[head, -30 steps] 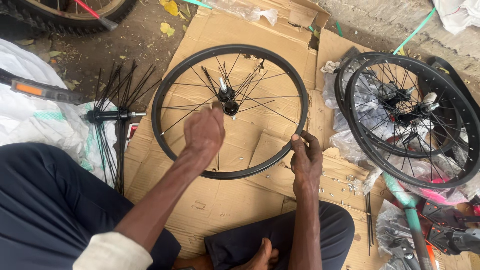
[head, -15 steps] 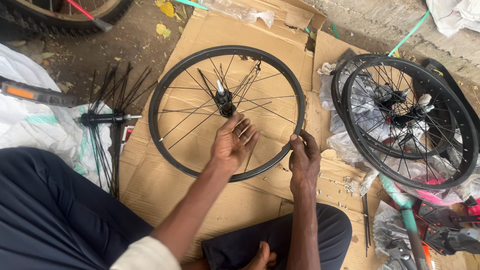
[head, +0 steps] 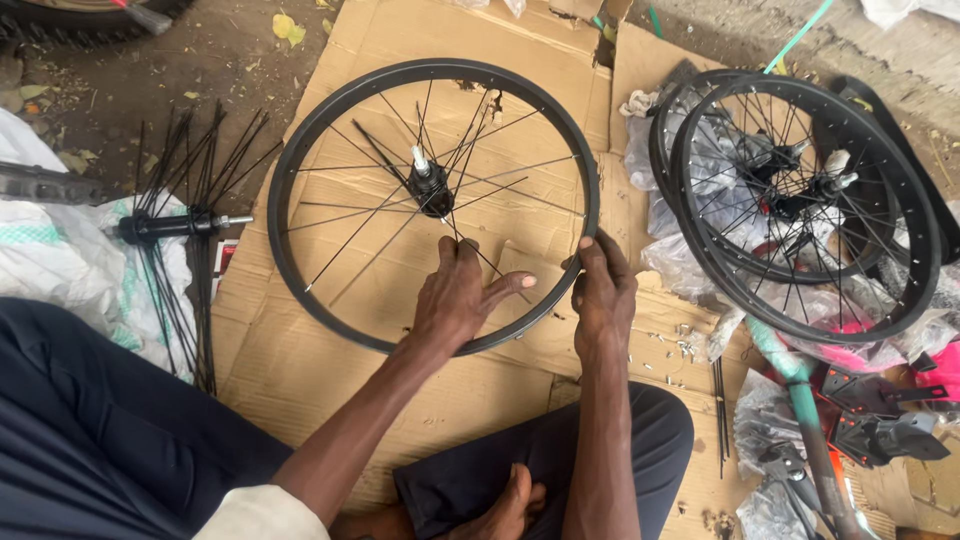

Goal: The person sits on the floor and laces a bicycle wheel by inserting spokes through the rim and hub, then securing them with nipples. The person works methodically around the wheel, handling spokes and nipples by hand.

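The black wheel rim (head: 300,150) lies flat on a sheet of brown cardboard (head: 330,390) spread over the ground, its hub (head: 432,188) standing up in the middle with thin spokes running out to the rim, some of them loose and crossing. We have our left hand (head: 455,300) inside the rim, palm down over the spokes on the near side, fingers spread and the thumb stretched out to the right; whether it pinches a spoke we cannot tell. Our right hand (head: 600,295) is clamped on the near right edge of the rim, fingers curled over it. The two hands sit near each other but apart. To the left, on the cardboard's edge, rests a second hub with a fan of loose black spokes (head: 180,225), beside white sacks (head: 55,270). To the right, two more black spoked wheels (head: 800,190) lie stacked on plastic wrapping, well apart from the one we work on. Small metal nipples (head: 685,340) are scattered near our right wrist.
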